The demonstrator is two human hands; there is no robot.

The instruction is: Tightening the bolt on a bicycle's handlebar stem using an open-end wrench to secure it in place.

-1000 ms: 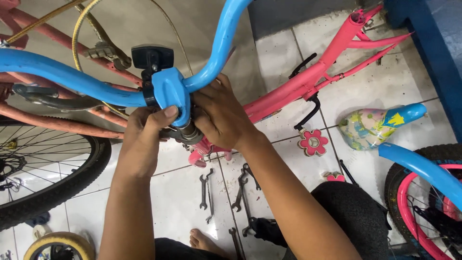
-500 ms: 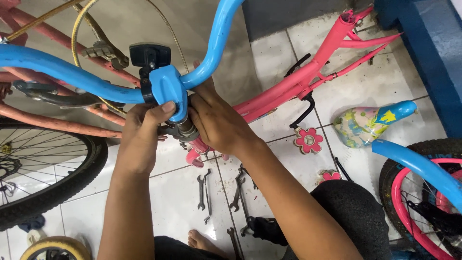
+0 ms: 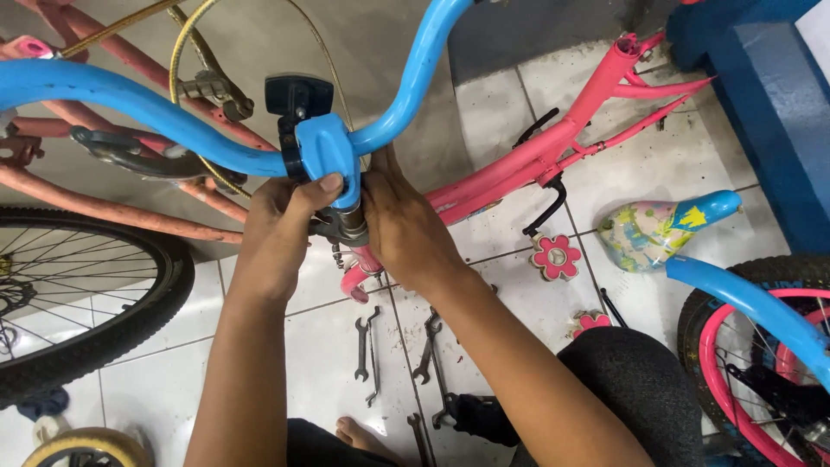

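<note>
A blue handlebar (image 3: 130, 108) with a blue stem clamp (image 3: 327, 151) sits atop the head tube of a pink bicycle frame (image 3: 553, 151). My left hand (image 3: 277, 233) grips the metal headset (image 3: 346, 227) just below the clamp, its thumb pressed on the blue clamp. My right hand (image 3: 406, 225) wraps the same spot from the right side. Both hands hide most of the headset and the top of the frame's head tube.
Several wrenches (image 3: 367, 346) lie on the white floor tiles below my hands. A black bicycle wheel (image 3: 95, 337) is at left, a pink-rimmed wheel with blue mudguard (image 3: 761, 320) at right. A colourful saddle (image 3: 657, 229), flower-shaped pedals (image 3: 556, 257) and a blue step (image 3: 769, 95) are nearby.
The view has drifted slightly, with the handlebar and hands sitting a little lower and more to the right. Both hands keep their grip at the headset.
</note>
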